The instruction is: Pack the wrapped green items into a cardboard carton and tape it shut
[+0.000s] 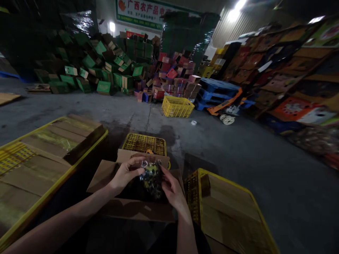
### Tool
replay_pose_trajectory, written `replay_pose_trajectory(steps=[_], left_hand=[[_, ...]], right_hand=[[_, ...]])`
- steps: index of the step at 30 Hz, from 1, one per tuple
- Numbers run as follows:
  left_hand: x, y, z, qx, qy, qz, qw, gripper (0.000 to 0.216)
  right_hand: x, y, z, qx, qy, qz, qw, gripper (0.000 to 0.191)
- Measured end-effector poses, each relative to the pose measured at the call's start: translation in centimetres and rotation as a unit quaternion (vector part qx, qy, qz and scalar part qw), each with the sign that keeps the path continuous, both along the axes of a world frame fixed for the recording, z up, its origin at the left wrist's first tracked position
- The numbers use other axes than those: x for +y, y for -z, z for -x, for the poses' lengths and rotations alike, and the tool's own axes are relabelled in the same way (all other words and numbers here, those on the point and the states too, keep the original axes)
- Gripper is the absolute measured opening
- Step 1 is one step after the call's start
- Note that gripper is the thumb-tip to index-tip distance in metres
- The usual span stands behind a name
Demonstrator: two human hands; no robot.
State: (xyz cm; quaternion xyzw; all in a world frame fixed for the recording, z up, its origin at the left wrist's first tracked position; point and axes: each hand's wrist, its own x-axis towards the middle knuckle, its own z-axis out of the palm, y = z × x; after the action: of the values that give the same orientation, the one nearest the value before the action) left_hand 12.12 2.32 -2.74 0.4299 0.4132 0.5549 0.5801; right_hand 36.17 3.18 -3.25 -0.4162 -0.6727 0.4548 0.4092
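Both my hands hold a small clear plastic pack of dark and yellow-green fruit (152,178) over an open brown cardboard box (137,208). My left hand (126,173) grips the pack's upper left edge with thumb and fingers pinched. On the pack's right side, my right hand (172,190) has its fingers curled against it. The box's flaps are spread outward, and its inside is dark.
Yellow plastic crates lined with cardboard stand at left (39,162) and right (227,208), another lies behind the box (145,143). Farther off: a yellow crate (177,106), heaps of green (100,70) and red cartons (172,79), blue pallets (217,90), a pallet jack (227,109).
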Motion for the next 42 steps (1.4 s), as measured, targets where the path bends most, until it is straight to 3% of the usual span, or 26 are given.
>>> replay_pose_trajectory(steps=[7,15,21,26,32,42], left_hand=[[-0.2,-0.8,-0.8,0.040,0.005,-0.039,0.998,0.049],[0.2,0.2,-0.5,0.041,0.006,-0.035,0.999,0.043],[0.5,1.7,-0.1,0.063,0.001,0.007,0.998,0.048],[-0.1,1.2,-0.3,-0.021,0.050,0.045,0.998,0.060],[-0.1,1.4,-0.1,-0.030,0.082,0.167,0.982,0.057],[0.2,1.0,0.2,-0.013,0.095,0.153,0.984,0.052]], right_hand=[[0.2,0.3,0.4,0.008,-0.029,0.034,0.999,0.056],[0.1,-0.6,0.2,0.026,0.004,0.040,0.999,0.049],[-0.2,-1.8,0.1,0.052,0.036,0.041,0.997,0.047],[-0.3,-1.8,0.1,0.058,0.027,0.025,0.998,0.051],[0.0,-1.1,0.5,0.032,0.082,0.003,0.996,0.027],[0.1,-0.8,0.7,0.008,0.134,0.021,0.991,0.037]])
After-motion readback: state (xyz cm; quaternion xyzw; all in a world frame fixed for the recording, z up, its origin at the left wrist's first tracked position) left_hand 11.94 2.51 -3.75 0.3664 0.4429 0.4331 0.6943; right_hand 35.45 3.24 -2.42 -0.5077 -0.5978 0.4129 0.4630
